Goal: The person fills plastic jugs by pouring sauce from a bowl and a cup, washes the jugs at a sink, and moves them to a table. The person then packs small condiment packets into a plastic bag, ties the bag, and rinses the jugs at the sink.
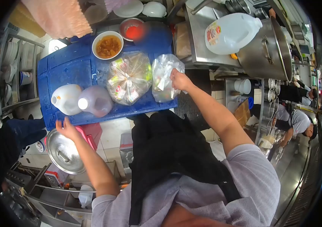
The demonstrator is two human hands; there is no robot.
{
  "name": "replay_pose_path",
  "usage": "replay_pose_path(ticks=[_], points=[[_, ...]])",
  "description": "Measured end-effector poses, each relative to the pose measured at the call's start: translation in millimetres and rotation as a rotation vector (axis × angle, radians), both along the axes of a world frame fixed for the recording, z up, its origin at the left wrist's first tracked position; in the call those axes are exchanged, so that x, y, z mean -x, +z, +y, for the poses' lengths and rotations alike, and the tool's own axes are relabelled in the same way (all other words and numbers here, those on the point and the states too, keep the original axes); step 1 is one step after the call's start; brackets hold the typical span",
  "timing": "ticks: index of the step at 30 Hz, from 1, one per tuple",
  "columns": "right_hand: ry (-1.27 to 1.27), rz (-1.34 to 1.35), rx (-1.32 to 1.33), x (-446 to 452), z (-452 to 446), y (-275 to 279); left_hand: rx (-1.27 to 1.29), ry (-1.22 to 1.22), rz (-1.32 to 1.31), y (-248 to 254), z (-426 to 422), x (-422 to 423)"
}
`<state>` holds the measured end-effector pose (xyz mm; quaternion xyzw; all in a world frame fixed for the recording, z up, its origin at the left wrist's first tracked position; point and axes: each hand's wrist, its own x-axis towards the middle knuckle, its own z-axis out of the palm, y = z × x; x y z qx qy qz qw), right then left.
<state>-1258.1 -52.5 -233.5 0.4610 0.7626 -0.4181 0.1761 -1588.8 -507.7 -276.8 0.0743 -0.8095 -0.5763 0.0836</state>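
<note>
My right hand point(180, 80) is closed on the top of a clear plastic bag point(164, 92) at the right end of the blue table point(70, 60); its contents are hard to make out. Beside it sits a larger, knotted clear plastic bag point(130, 79) with small labelled packages inside. My left hand point(68, 129) hovers at the table's front edge with its fingers apart, holding nothing. Closest to it are a whitish jug point(68, 100) with an open mouth and a capped jug point(98, 101) with darker contents.
A white bowl of brown food point(108, 45) and a red-filled bowl point(132, 31) stand at the back. On the right are a large plastic jug point(231, 33) and a steel pot point(261, 53). A metal lid point(65, 153) lies below left. Another person point(293, 121) works at far right.
</note>
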Motion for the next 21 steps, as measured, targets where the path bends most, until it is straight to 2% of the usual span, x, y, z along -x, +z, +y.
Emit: replay_pose_path(ticks=[1,2,3,4,5,6,8,9,11,12,13,15,17,18,19,21], points=[[-0.003,0.001,0.016,-1,-5,6,0.150,0.119,0.121,4,-5,-29],[0.116,-0.060,-0.149,-2,-8,9,0.300,0.137,-0.063,65,36,-83],[0.235,-0.122,-0.312,-8,-11,8,0.250,-0.122,0.102,29,35,-117],[0.351,-0.038,-0.441,-16,-13,3,0.105,-0.352,-0.055,37,76,-162],[0.359,-0.031,-0.426,-19,-12,-1,-0.022,-0.554,-0.244,46,118,-206],[0.398,0.047,-0.426,-18,-11,-4,0.209,-0.872,-0.127,57,165,-235],[0.409,0.221,-0.398,-14,-13,-10,0.267,-1.107,-0.012,39,253,-275],[0.407,0.218,-0.350,-10,-17,-10,0.293,-1.096,0.084,23,286,-288],[0.364,0.410,-0.291,-5,-24,-10,0.372,-1.021,0.108,-40,323,-298],[0.345,0.540,-0.238,-1,-30,14,0.508,-0.934,-0.029,-60,335,-300],[0.328,0.669,-0.179,0,-34,44,0.640,-0.838,-0.171,-70,345,-301],[0.340,0.667,-0.151,-14,-22,44,0.663,-0.819,-0.082,-69,344,-292],[-0.181,0.793,0.294,-33,10,19,0.693,-0.802,0.011,-55,337,-283],[-0.325,0.850,0.458,-44,29,8,0.649,-0.835,0.080,-41,332,-279],[-0.402,0.722,0.436,-49,44,0,0.608,-0.870,0.143,-30,329,-281],[0.109,0.639,-0.034,-63,53,-50,0.667,-0.828,0.182,-24,329,-290]])
